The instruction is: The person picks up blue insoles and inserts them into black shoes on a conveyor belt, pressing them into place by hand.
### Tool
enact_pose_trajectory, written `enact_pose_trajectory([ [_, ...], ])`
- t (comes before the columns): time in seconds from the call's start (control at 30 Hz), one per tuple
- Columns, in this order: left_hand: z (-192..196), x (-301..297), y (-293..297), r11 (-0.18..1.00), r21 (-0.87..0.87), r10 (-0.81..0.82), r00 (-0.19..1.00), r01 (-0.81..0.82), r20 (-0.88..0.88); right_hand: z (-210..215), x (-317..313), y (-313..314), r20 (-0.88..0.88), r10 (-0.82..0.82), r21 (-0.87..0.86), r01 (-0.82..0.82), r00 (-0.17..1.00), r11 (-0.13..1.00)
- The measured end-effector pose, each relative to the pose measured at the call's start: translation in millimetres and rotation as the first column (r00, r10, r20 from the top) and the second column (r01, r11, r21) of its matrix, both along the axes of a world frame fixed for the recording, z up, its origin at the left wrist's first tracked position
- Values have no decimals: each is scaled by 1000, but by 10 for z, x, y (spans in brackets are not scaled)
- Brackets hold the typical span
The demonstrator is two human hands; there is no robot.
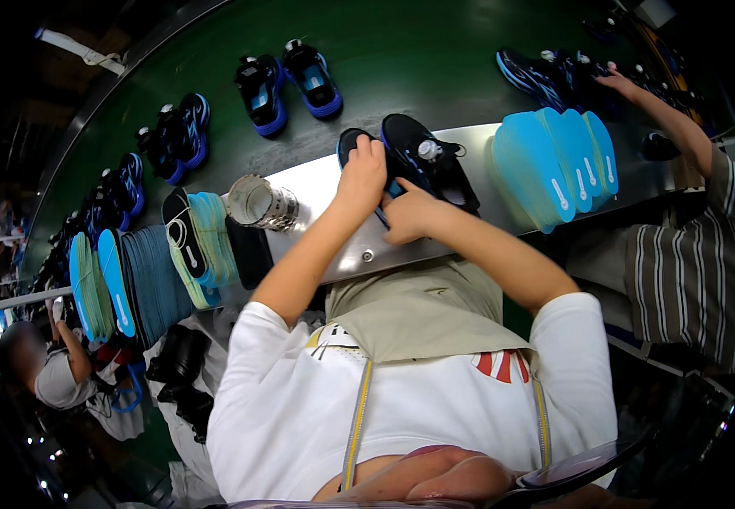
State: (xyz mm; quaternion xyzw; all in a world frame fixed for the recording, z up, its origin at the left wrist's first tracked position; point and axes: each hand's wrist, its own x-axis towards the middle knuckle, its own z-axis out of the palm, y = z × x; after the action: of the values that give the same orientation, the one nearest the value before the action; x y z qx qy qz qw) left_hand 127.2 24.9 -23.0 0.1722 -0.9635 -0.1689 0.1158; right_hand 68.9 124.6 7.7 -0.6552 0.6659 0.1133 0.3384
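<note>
On the metal ledge before me lies a black sneaker (347,141), partly covered by my hands. My left hand (362,175) is closed on its upper, fingertips pressed together near the front. My right hand (412,214) curls round the rear part of the same sneaker. A bit of light blue insole (395,188) shows between the two hands; how far it sits inside is hidden. Just right of them rests a second black sneaker (418,146), with a white round piece at its laces, touched by neither hand.
Blue insoles (524,161) stand stacked on the ledge's right, more insole bundles (134,280) on its left. A tin can (261,204) stands left of my arm. Paired sneakers (259,95) line the green conveyor belt (418,51). At right, a co-worker's arm (669,119) reaches toward other shoes.
</note>
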Motion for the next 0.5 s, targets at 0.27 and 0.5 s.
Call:
enact_pose_trajectory([
  [0.27, 59, -5, -173, 901, -340, -223, 960, 269, 167, 391, -273, 743, 693, -339, -182, 609, 636, 772],
  [0.5, 61, 3, -170, 772, -532, -310, 937, 347, 161, 98, -1772, 2001, -17, -851, -703, 599, 525, 383],
])
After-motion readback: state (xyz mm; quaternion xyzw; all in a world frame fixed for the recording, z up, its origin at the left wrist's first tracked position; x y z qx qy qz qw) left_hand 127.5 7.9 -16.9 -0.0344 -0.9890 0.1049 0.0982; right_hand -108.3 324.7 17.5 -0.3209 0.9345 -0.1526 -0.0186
